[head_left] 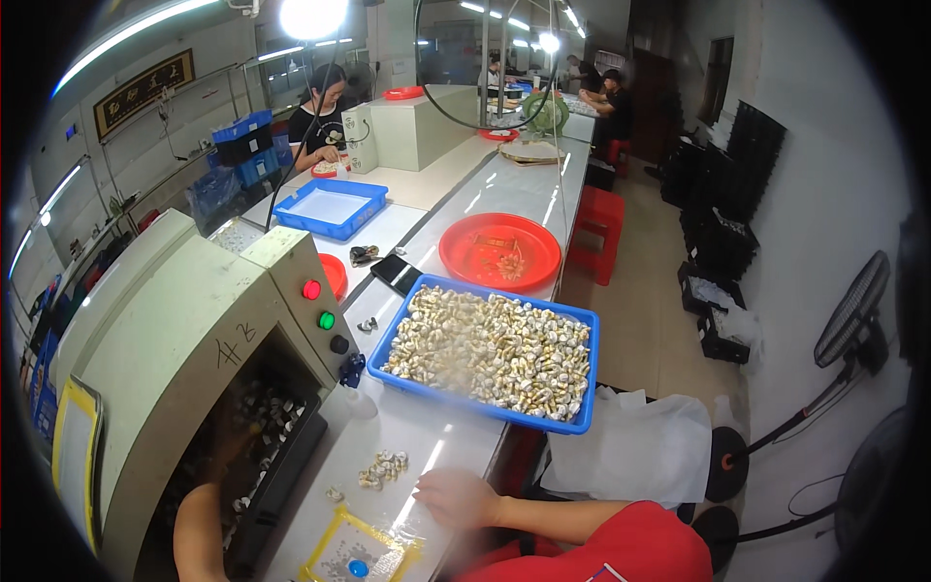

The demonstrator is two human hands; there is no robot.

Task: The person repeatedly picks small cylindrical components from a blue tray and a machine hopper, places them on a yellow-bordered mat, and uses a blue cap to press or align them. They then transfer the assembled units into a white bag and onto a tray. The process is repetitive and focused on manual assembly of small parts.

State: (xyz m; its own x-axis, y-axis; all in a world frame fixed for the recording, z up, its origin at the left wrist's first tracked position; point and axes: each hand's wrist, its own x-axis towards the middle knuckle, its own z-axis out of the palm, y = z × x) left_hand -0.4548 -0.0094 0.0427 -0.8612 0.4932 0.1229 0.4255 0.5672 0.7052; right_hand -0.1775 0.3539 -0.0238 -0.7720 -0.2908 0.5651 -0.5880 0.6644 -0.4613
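My left hand [228,441] reaches into the dark opening of a cream-coloured machine [184,320]. Shadow hides its fingers; beside it a black tray [281,466] holds many small metallic pieces. My right hand [461,498] rests over the white tabletop's near edge, slightly blurred, its fingers loosely apart with nothing visible in them. Just left of it lies a small pile of silvery and yellowish metal pieces [384,469], with a few stray ones [336,494] closer to the machine. Below sits a yellow-taped sheet [361,548] carrying a blue round object [359,568].
A blue tray [592,388] full of similar pieces stands ahead, with a red round tray [499,254] and a black phone [397,274] beyond. Machine buttons [311,289] face the table. Floor fans [853,310] stand at right; a co-worker [320,121] sits across.
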